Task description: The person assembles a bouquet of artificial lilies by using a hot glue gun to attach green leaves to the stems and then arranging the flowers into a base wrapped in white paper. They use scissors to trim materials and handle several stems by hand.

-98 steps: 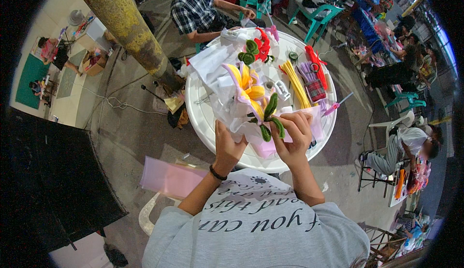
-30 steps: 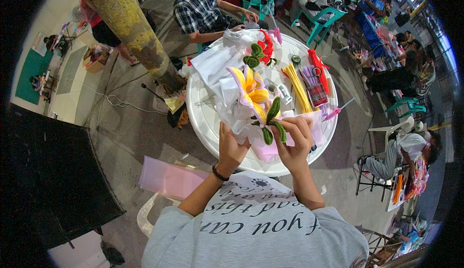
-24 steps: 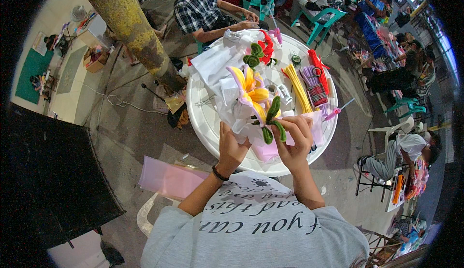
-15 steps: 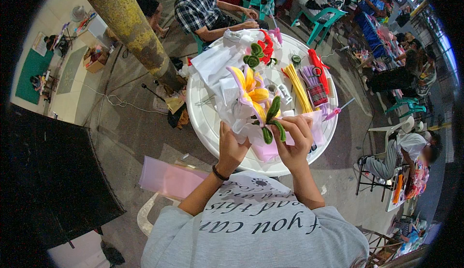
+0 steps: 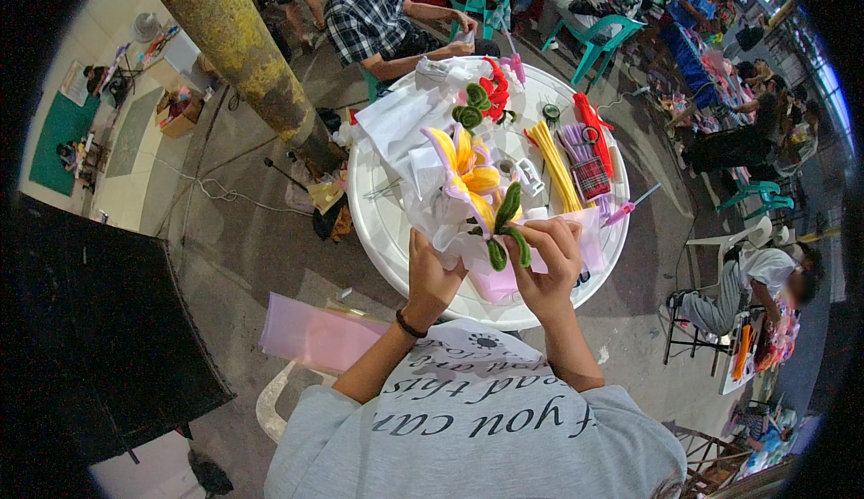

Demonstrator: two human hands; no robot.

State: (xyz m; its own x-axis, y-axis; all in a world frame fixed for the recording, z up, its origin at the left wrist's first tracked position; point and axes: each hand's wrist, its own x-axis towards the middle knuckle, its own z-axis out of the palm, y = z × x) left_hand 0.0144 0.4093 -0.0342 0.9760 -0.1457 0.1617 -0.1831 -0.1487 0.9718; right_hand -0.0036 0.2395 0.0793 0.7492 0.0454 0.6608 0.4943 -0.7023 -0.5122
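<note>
My left hand [image 5: 435, 274] is closed on crumpled white tissue wrapping [image 5: 423, 193] around a bouquet of yellow and lilac fuzzy flowers [image 5: 472, 166]. My right hand [image 5: 549, 256] pinches green fuzzy leaves [image 5: 504, 220] at the bouquet's lower right. A pink translucent sheet [image 5: 589, 229] lies beneath them. Just beyond stand red flowers [image 5: 493, 89] with curled green leaves. To the right are yellow stems [image 5: 553, 166], purple stems [image 5: 576, 139], red stems [image 5: 601, 116], a plaid pouch [image 5: 591, 175] and scissors [image 5: 589, 134], all on the white round table [image 5: 378, 247].
A pink glue gun [image 5: 619, 211] is at the table's right edge. A yellow-stained post [image 5: 234, 49] rises at left. A person in plaid [image 5: 360, 26] sits across; other people work around green chairs [image 5: 589, 35]. A black panel [image 5: 117, 328] fills the lower left.
My hands and bouquet have shifted slightly right and down in view since the oldest frame, with the same grip. Someone behind the post has moved, and the plaid-shirted person's hands have shifted.
</note>
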